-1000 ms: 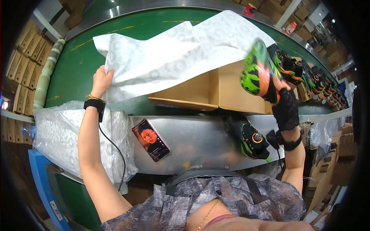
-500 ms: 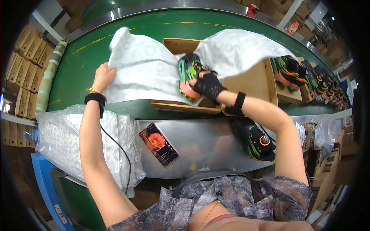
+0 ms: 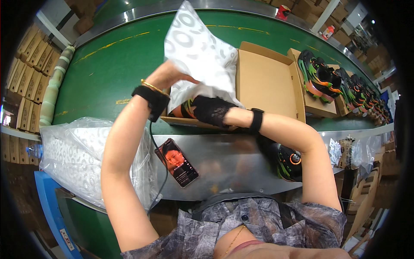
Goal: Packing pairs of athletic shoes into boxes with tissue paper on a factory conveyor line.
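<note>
Shoe (image 3: 183, 108) in the cardboard box (image 3: 267, 82), right-hand fingers (image 3: 202, 113) gripping it, left hand (image 3: 170, 75) clutching tissue paper (image 3: 200, 54).

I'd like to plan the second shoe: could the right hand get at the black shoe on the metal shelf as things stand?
Probably yes, once freed. The black shoe lies uncovered just under the right forearm, but the right hand is pressing a shoe into the open box.

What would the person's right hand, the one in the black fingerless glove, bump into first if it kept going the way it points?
The right hand points leftward across the open cardboard shoebox. It already rests on the orange and green sneaker, under the white printed wrapping paper. Beyond that, probably the left hand, though depth is unclear.
</note>
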`<move>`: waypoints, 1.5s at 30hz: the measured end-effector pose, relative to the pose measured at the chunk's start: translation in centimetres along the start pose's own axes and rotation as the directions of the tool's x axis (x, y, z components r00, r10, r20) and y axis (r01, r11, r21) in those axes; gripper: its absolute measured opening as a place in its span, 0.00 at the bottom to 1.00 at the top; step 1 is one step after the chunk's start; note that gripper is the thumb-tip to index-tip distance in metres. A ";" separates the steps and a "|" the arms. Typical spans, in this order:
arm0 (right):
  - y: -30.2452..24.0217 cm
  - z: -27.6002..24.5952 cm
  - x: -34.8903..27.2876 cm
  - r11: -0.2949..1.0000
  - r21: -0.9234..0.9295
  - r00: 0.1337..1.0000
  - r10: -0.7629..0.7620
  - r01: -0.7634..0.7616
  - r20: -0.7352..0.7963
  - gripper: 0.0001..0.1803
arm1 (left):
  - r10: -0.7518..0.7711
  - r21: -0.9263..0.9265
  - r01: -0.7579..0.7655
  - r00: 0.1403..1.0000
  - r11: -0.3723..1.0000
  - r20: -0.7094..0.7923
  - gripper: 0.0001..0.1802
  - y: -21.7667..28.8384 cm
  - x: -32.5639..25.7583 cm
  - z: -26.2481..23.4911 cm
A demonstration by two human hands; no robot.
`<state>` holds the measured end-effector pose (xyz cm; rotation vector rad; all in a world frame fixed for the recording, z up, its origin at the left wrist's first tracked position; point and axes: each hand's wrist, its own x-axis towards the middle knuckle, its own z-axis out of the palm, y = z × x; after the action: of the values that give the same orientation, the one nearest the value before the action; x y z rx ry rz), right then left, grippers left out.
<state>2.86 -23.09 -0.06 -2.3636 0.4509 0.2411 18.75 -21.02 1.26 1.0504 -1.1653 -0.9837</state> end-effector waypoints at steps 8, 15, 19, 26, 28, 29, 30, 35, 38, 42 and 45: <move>8.0 -3.1 -12.2 0.584 0.676 0.726 0.203 0.449 -0.657 0.39 | -0.125 0.944 -0.213 0.960 0.254 0.250 0.20 -7.7 -2.2 2.6; 9.2 0.8 -26.2 0.980 -0.113 0.851 0.082 -0.163 -0.519 0.46 | -0.277 1.000 -0.023 0.961 -0.004 0.021 0.21 -6.2 -2.6 4.9; 9.6 5.0 -29.1 0.858 -0.091 0.814 0.440 -0.506 -0.379 0.45 | 0.092 0.916 -0.157 0.987 0.369 0.132 0.14 -2.9 -5.7 8.3; 6.5 3.9 -28.0 0.972 -0.232 0.963 -0.027 -0.038 -0.268 0.42 | -0.008 0.767 -0.449 0.861 0.458 0.509 0.49 1.1 -15.7 16.7; 4.2 3.0 -26.6 0.937 -0.318 0.958 -0.214 0.146 -0.189 0.40 | -0.149 0.845 -0.365 0.881 0.391 0.450 0.48 0.4 -17.9 17.3; 3.3 2.5 -26.0 0.924 -0.316 0.949 -0.274 0.215 -0.157 0.41 | -0.144 0.846 -0.365 0.883 0.388 0.447 0.48 0.4 -18.4 17.3; 2.4 2.0 -25.1 0.907 -0.312 0.935 -0.334 0.282 -0.124 0.42 | -0.227 0.849 -0.213 0.906 0.483 0.356 0.46 0.6 -18.9 17.1; 1.3 -1.9 -17.1 0.890 -0.057 0.885 -0.456 0.452 -0.096 0.45 | -0.272 0.832 0.087 0.959 0.548 0.079 0.40 3.5 -22.6 14.3; -0.3 -5.4 -9.8 0.925 0.038 0.801 -0.307 0.378 -0.514 0.49 | -0.403 0.801 0.283 0.914 0.528 -0.057 0.41 6.2 -24.4 12.0; 2.9 -3.5 2.7 0.930 -0.362 0.436 -0.302 -0.058 -0.848 0.41 | -0.428 0.749 0.353 0.898 0.561 -0.104 0.41 7.9 -26.2 8.5; 7.7 -5.6 4.9 0.994 -0.091 0.496 -0.105 0.054 -0.862 0.14 | -0.528 0.179 0.584 0.802 0.792 -0.280 0.38 8.3 -25.9 7.0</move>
<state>4.66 -33.49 -2.12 -2.3882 0.7919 -1.0856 8.81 5.10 4.20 1.7382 -0.8180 -1.1517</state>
